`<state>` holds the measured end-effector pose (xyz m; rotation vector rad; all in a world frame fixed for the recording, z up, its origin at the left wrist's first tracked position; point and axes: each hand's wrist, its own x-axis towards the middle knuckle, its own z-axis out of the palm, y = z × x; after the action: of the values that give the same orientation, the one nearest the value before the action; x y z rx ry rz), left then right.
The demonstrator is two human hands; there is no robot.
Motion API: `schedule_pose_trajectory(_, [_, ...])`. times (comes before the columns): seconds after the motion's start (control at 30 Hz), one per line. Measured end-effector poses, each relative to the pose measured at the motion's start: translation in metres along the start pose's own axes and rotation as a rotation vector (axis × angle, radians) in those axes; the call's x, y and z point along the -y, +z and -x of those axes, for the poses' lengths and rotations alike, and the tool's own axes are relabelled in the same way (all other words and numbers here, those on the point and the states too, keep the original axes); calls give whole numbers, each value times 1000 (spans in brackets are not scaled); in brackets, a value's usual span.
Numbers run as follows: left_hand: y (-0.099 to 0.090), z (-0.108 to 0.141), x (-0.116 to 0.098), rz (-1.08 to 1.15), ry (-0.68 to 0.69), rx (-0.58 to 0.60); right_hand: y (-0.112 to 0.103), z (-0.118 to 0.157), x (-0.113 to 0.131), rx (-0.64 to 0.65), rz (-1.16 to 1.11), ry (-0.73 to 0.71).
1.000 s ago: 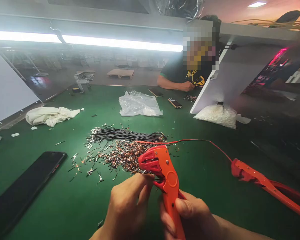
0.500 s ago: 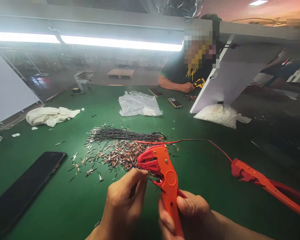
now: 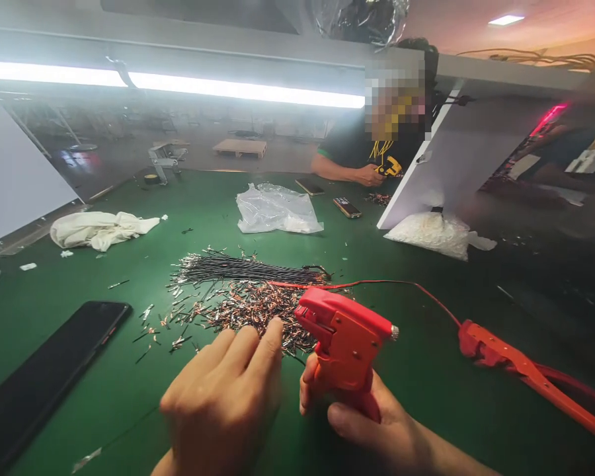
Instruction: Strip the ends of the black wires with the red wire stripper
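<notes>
My right hand [image 3: 361, 416] is wrapped round the handle of a red and orange wire stripper [image 3: 347, 337], tilted so its top and a small knob at the rear show. My left hand [image 3: 228, 390] is closed, back of the hand up, just left of the stripper's jaws. A thin black wire [image 3: 129, 430] with a silvery end trails from it to the lower left; the fingers' grip on it is mostly hidden. Beyond my hands lies a heap of short wire clippings [image 3: 258, 307] with copper showing, and behind that a bundle of black wires [image 3: 248, 270] with silvery terminals.
A second red-orange hand tool [image 3: 506, 357] lies at right, a red cord [image 3: 377, 281] running from it to the heap. A phone [image 3: 54, 370] lies at left. Farther back are a white cloth [image 3: 99, 230], clear bags [image 3: 277, 210] and a co-worker [image 3: 347, 149] holding a yellow tool.
My right hand has turned the stripper, so its jaws have swung up and its rear shows. My left hand has rolled palm down and moved left, drawing the black wire's end farther lower left.
</notes>
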<state>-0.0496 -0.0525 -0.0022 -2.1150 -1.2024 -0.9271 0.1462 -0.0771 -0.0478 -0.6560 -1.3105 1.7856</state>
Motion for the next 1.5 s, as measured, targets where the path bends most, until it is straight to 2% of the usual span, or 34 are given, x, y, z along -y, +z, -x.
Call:
schedule_pose_trajectory(0.13, [-6,0,-11,-2,54,9,2,-3,-5,9,-84,58])
schedule_pose_trajectory(0.3, [-8,6,-15,22,127,59,3,-9,0,30,-132,108])
schedule_pose_trajectory(0.57, [-9,7,-15,57,108,60,2,-9,2,-4,-227,111])
schedule_pose_trajectory(0.8, [-9,6,-19,61,97,88,0,-10,-2,36,-150,128])
schedule_pose_trajectory(1.07, [0,10,-21,77,92,77,5,-9,-15,-84,-86,115])
schedule_pose_trajectory(1.27, [4,9,-26,74,57,85,10,-8,-20,-277,-163,239])
schedule_pose_trajectory(1.37, [7,9,-26,113,52,68,11,-9,-21,-293,-157,264])
schedule_pose_trajectory(1.5, [11,11,-20,215,-20,84,5,-12,-18,-233,-222,170])
